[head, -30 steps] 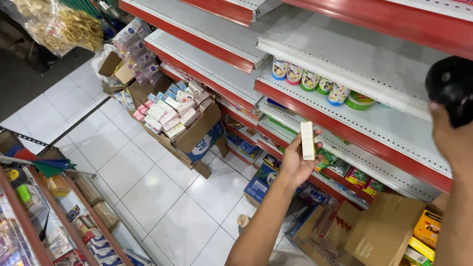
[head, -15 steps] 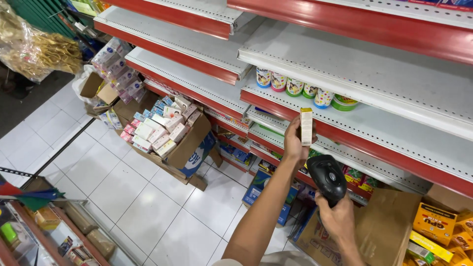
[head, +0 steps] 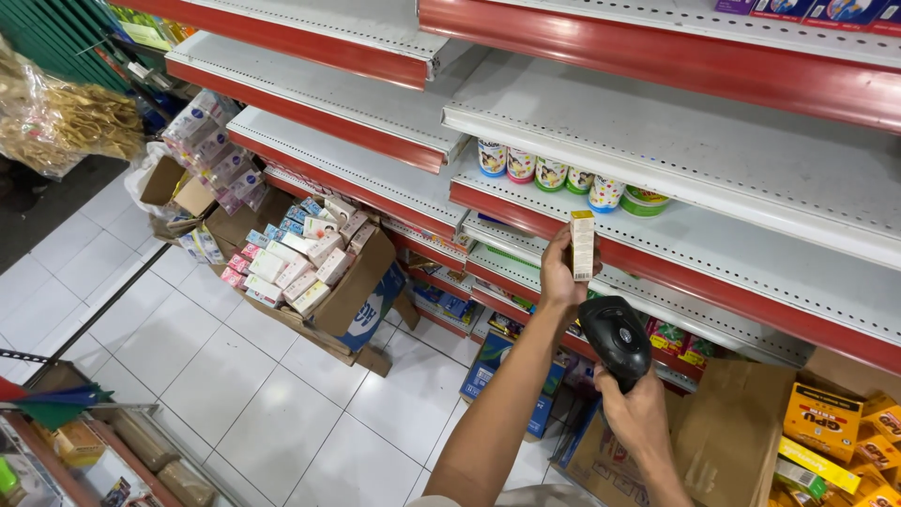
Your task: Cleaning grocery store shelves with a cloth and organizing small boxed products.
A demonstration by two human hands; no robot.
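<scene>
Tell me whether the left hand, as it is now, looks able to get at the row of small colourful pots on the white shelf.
Probably yes, but not freely: the left hand is raised just below the small colourful pots with open space between, yet it already grips a slim pale box, so its fingers are occupied.

Box [head: 582, 245] yellow-white; scanner [head: 617, 338] black; shelves [head: 657, 141] white w/ red edges; floor [head: 235, 376] white tiles; far-left fence [head: 56, 38] green.

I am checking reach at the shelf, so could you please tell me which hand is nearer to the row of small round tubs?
Left. The left hand, holding a slim box, is just below the row of small round tubs; the right hand, holding a black scanner, is lower.
</scene>
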